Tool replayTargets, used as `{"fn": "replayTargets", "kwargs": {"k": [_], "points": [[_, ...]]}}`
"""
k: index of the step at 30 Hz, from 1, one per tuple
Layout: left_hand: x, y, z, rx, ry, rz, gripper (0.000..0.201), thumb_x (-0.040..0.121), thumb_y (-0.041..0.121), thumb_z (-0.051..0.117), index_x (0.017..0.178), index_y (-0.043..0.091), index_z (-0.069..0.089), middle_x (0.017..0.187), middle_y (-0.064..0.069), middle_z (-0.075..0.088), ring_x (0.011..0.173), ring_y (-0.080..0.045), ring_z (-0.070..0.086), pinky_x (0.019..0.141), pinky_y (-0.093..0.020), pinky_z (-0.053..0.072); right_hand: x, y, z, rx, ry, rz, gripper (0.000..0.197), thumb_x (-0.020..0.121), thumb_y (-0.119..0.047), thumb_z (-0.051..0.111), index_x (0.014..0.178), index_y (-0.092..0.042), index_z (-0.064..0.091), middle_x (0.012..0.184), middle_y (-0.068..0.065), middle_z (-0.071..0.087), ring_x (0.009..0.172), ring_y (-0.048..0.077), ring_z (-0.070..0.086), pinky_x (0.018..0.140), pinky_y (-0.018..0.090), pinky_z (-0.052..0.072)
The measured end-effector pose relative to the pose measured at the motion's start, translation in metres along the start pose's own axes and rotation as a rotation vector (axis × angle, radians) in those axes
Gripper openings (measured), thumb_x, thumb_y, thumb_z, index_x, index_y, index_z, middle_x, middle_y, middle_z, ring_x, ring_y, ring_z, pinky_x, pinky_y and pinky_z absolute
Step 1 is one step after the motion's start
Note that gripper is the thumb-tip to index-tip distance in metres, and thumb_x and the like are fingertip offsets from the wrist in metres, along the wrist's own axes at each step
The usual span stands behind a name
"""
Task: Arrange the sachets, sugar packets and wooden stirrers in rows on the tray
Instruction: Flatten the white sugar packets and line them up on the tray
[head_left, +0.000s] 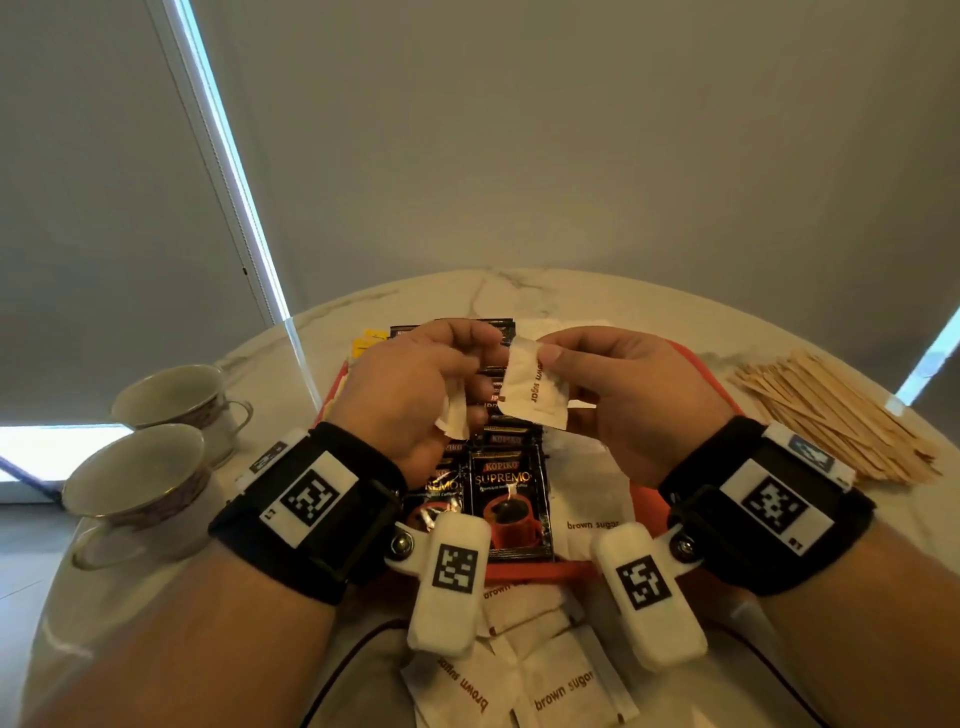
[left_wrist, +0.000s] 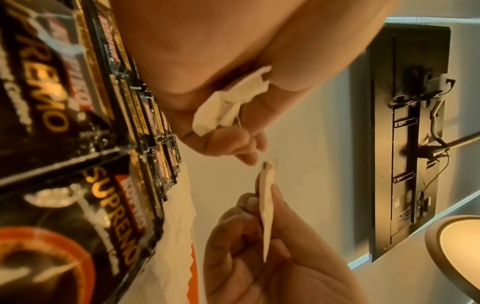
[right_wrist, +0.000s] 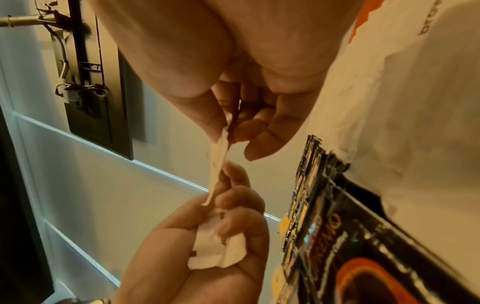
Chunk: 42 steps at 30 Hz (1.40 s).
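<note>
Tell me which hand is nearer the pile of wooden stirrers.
Right. The right hand, pinching a brown sugar packet above the tray, sits just inward of the wooden stirrers. The left hand, holding crumpled packets, is farther away, beyond the right hand.

Two hands, the left hand (head_left: 415, 384) and the right hand (head_left: 623, 395), are raised at centre frame, each holding one white sugar packet (head_left: 535, 387). One orange tray (head_left: 524, 571) carries overlapping black coffee sachets (head_left: 509, 504), too layered to count. Two teacups (head_left: 140, 483) stand at lower left. The wooden stirrers (head_left: 831, 415) at right form one uncountable heap. Several more packets lie at the bottom edge.
</note>
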<state>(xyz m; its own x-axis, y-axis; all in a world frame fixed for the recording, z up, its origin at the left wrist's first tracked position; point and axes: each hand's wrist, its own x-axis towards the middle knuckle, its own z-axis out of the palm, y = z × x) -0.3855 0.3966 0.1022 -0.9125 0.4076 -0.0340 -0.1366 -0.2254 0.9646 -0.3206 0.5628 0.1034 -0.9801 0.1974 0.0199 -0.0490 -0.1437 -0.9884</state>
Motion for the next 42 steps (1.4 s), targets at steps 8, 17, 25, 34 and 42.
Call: {"fn": "replayTargets", "kwargs": {"k": [8,17,25,34,42], "points": [[-0.004,-0.003,-0.002,0.231,-0.102,0.020,0.009,0.087,0.021,0.077,0.085,0.016,0.070,0.073,-0.003,0.066,0.049,-0.007,0.046,0.042,-0.019,0.036,-0.002,0.007,0.003,0.044,0.000,-0.087,0.018,0.090,-0.015,0.070,0.099,0.000,0.070,0.093,0.017,0.075,0.080,0.026,0.074,0.065,0.033,0.061],[-0.003,-0.002,0.000,0.048,0.007,-0.083,0.024,0.092,0.008,0.073,0.069,0.016,0.071,0.076,-0.004,0.069,0.050,-0.009,0.044,0.039,-0.019,0.033,-0.001,-0.007,-0.015,-0.102,0.047,-0.127,0.015,0.082,-0.001,0.075,0.096,-0.002,0.071,0.090,0.013,0.077,0.082,0.025,0.074,0.071,0.034,0.061],[-0.007,-0.003,0.006,0.084,-0.018,-0.087,0.005,0.092,0.012,0.075,0.087,0.012,0.075,0.081,-0.003,0.074,0.054,-0.009,0.049,0.041,-0.019,0.039,-0.004,-0.021,-0.019,-0.312,0.011,-0.050,0.014,0.085,-0.012,0.078,0.098,-0.007,0.075,0.096,0.012,0.077,0.081,0.019,0.072,0.071,0.031,0.061],[-0.004,0.005,-0.002,-0.179,-0.064,-0.130,0.016,0.076,0.012,0.056,0.092,0.013,0.054,0.075,-0.003,0.051,0.055,-0.013,0.035,0.047,-0.026,0.029,-0.006,-0.011,-0.081,-0.575,0.308,0.190,0.021,0.086,-0.004,0.071,0.073,-0.018,0.078,0.100,0.018,0.075,0.084,0.027,0.065,0.070,0.041,0.054],[-0.009,0.006,-0.001,-0.242,-0.023,-0.110,0.028,0.061,0.015,0.050,0.088,0.009,0.055,0.078,-0.008,0.053,0.057,-0.017,0.037,0.051,-0.028,0.032,-0.016,-0.009,-0.082,-0.774,0.209,0.384,0.011,0.085,-0.008,0.077,0.086,-0.018,0.082,0.089,0.008,0.078,0.077,0.025,0.062,0.059,0.031,0.048]]}}
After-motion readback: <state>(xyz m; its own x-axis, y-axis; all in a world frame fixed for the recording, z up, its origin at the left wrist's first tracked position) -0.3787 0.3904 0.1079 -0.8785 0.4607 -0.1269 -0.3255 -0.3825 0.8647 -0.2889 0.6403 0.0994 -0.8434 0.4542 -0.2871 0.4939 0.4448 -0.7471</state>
